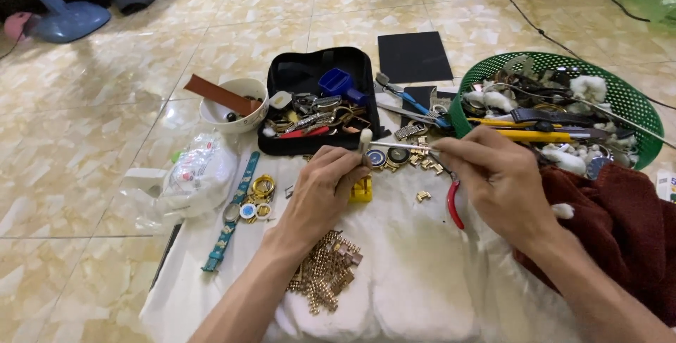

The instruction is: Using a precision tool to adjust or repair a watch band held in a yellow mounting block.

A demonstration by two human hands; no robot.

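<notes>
My left hand (320, 191) is curled over a small yellow block (362, 189) on the white cloth (422, 272), its fingertips pinching something tiny that I cannot make out. My right hand (496, 177) grips a thin metal tool (398, 146) with a pale tip, pointed left toward the left fingers. Small gold watch-band links (423, 195) lie scattered between the hands. A pile of gold band links (325, 272) rests below my left wrist. Red-handled pliers (454, 206) lie under my right hand.
An open black case (320, 100) of small parts sits behind the hands. A green basket (563, 103) of tools stands at right, a white bowl (234, 107) and plastic bag (193, 174) at left. A teal watch strap (232, 209), a dark red cloth (620, 230), tiled floor around.
</notes>
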